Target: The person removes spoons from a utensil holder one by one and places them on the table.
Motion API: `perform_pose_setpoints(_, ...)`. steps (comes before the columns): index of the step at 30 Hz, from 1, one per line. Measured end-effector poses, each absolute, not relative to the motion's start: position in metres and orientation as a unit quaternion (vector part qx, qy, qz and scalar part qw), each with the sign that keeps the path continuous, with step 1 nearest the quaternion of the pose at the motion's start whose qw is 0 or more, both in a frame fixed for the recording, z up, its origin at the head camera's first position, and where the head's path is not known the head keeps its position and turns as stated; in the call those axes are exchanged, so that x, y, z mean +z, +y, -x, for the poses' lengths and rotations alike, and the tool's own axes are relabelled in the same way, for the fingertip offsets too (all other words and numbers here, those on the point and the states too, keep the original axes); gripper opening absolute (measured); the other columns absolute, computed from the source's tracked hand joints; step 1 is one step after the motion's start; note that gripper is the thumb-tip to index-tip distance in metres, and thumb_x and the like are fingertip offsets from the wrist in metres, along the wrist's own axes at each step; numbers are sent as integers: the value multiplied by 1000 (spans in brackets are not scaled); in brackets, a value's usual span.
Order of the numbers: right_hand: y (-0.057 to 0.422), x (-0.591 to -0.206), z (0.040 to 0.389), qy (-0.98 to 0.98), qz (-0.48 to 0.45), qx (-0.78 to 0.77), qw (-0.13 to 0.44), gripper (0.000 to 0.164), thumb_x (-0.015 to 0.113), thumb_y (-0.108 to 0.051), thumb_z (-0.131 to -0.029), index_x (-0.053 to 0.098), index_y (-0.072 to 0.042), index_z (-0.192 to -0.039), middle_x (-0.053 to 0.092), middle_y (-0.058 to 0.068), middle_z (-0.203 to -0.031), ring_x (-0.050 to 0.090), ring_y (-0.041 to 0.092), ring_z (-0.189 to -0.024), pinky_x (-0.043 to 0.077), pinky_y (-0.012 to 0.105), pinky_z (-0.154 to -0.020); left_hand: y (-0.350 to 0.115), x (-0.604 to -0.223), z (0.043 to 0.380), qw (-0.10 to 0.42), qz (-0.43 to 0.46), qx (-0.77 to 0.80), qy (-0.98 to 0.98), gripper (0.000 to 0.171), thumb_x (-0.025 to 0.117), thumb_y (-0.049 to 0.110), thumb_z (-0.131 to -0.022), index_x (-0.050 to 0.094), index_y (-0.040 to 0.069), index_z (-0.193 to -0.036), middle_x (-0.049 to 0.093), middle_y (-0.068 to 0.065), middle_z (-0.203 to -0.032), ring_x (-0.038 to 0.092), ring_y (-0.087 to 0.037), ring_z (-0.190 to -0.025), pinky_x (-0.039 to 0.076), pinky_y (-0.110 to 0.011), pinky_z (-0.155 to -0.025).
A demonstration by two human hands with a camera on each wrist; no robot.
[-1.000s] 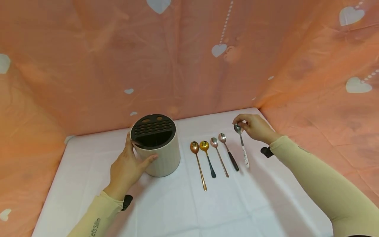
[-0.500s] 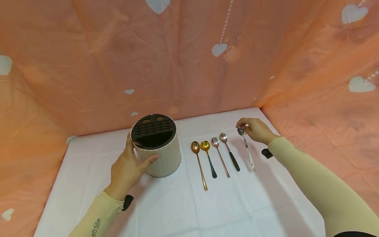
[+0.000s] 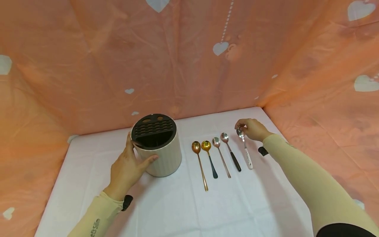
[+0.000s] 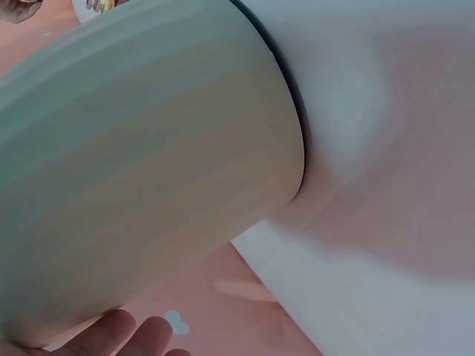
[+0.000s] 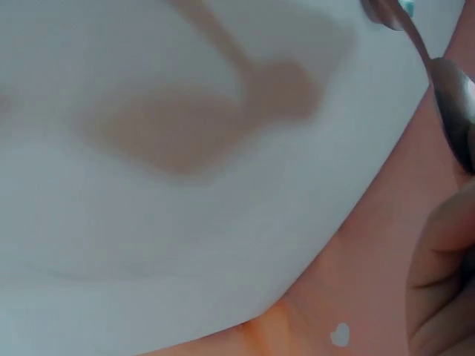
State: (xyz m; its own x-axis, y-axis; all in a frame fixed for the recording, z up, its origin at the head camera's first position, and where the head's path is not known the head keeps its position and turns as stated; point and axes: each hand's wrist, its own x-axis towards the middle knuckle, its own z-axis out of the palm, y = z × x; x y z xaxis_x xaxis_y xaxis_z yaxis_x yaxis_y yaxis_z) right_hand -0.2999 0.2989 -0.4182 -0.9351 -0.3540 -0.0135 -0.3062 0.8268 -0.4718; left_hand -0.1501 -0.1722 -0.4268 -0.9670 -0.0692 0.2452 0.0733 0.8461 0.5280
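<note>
In the head view my left hand (image 3: 130, 168) grips a ribbed white utensil holder (image 3: 164, 161) with a slotted black lid (image 3: 155, 126). The thumb lies across its front and the fingers reach around the far left side. My right hand (image 3: 254, 128) pinches a silver spoon (image 3: 241, 134) by its bowl, and the white patterned handle points toward me. In the right wrist view the bowl of that spoon (image 5: 454, 104) meets the fingertips at the right edge. To the left of this spoon lie a black-handled spoon (image 3: 235, 161) and several others.
A rose-gold spoon (image 3: 222, 159), a gold-bowled spoon with a dark handle (image 3: 211, 163) and a copper-coloured spoon (image 3: 201, 171) lie side by side on the white tablecloth (image 3: 165, 207). Behind the table hangs a pink-orange curtain (image 3: 103, 65) with pale hearts.
My right hand has drawn the silver spoon slightly toward me and to the right, then a touch back left. The left hand keeps its grip on the utensil holder.
</note>
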Motion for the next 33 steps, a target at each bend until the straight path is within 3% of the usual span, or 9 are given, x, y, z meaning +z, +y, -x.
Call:
perform_pose_setpoints(12,298,-445,314,951,158,-252,86,17,65,-1,-95,72,-9,-109,69,6,-105,60,30,-102,44,52,-94,-176,-425,149,115,-3,-267,-957,122,65,75,-79,-2,17,-161,52,-28,-139,60,-50,-107,48,-63,-70)
perform_pose_setpoints(17,297,-453,317,947,170,-258,87,18,64,3,-93,71,-8,-106,68,6,-100,58,29,-96,45,46,-87,-176,-424,148,111,-6,-265,-958,122,65,75,-79,-2,14,-161,51,-28,-141,59,-50,-109,48,-63,-72)
perform_pose_setpoints(21,294,-454,320,945,182,-258,83,24,62,7,-89,72,-7,-105,68,8,-102,58,30,-98,44,48,-89,-178,-424,148,113,-7,-267,-957,122,65,74,-80,-3,14,-161,49,-28,-143,58,-50,-112,48,-63,-74)
perform_pose_setpoints(33,297,-458,326,953,199,-212,90,31,62,9,-85,73,-14,-102,69,5,-103,59,28,-96,45,47,-87,-173,-427,152,112,-3,-278,-954,121,65,75,-79,-4,19,-161,53,-23,-140,60,-47,-110,49,-62,-74)
